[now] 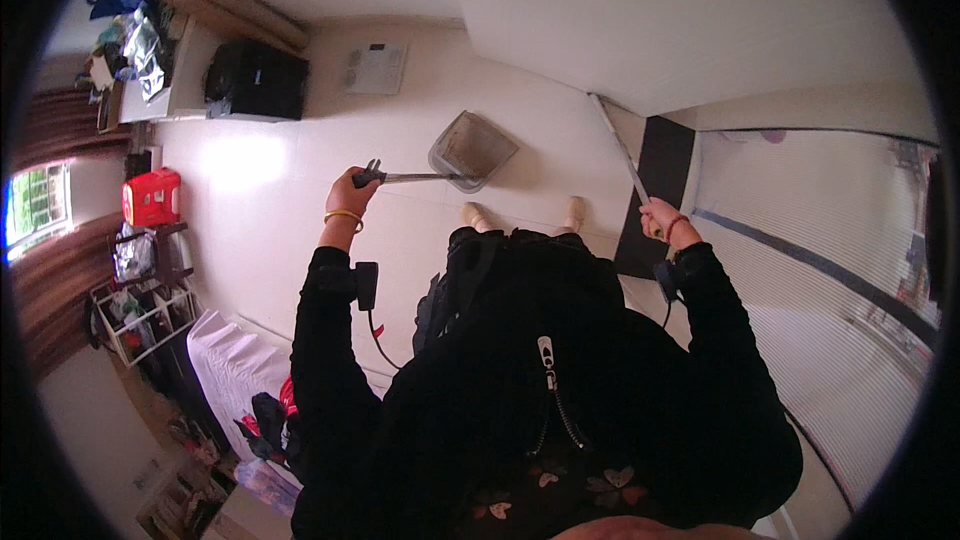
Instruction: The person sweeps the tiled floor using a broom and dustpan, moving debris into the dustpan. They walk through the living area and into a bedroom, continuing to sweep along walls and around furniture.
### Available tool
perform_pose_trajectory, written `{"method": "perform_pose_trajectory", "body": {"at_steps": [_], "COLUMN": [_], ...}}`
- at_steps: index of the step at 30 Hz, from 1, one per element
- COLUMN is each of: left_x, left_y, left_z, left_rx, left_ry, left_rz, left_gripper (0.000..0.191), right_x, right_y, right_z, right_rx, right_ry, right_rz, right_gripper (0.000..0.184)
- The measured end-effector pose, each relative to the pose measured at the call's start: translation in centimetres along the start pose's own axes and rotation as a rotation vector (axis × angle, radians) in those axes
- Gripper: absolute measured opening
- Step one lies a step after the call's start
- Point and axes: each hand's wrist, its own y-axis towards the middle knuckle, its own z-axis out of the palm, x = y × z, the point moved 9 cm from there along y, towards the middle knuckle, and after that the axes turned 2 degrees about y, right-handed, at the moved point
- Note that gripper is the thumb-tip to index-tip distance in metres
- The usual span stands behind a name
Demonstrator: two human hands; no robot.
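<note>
My left hand is closed round the dark grip of a long-handled dustpan. The grey pan lies over the pale floor in front of my feet, with its handle running left to the hand. My right hand grips a thin, light-coloured pole, out to the right. The pole slants away from the hand towards the foot of the wall. What its far end carries cannot be made out.
A flat white bathroom scale lies on the floor ahead, right of a black box. A red case stands at the left. A dark floor strip borders a ribbed translucent door at the right. A cloth-covered bed is at lower left.
</note>
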Motion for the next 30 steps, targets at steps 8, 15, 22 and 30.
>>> {"method": "perform_pose_trajectory", "body": {"at_steps": [8,15,22,30], "left_x": [8.0,12.0,15.8,18.8], "left_y": [-2.1,-0.4,-0.4,-4.1], "left_z": [-5.9,-8.2,-7.9,-6.1], "left_rx": [-0.208,-0.249,-0.217,-0.206], "left_ry": [0.034,0.144,0.086,-0.003], "left_rz": [-0.032,-0.105,-0.254,-0.397], "left_gripper": [0.031,0.033,0.032,0.034], "right_x": [1.7,0.6,8.1,19.0], "right_y": [7.2,4.6,1.2,6.6], "right_z": [12.7,24.8,25.6,29.5], "right_rx": [0.076,0.335,0.368,0.284], "right_ry": [-0.538,-0.764,-0.382,-0.876], "right_rz": [-0.239,-0.043,0.172,-0.198], "right_gripper": [0.021,0.023,0.04,0.033]}}
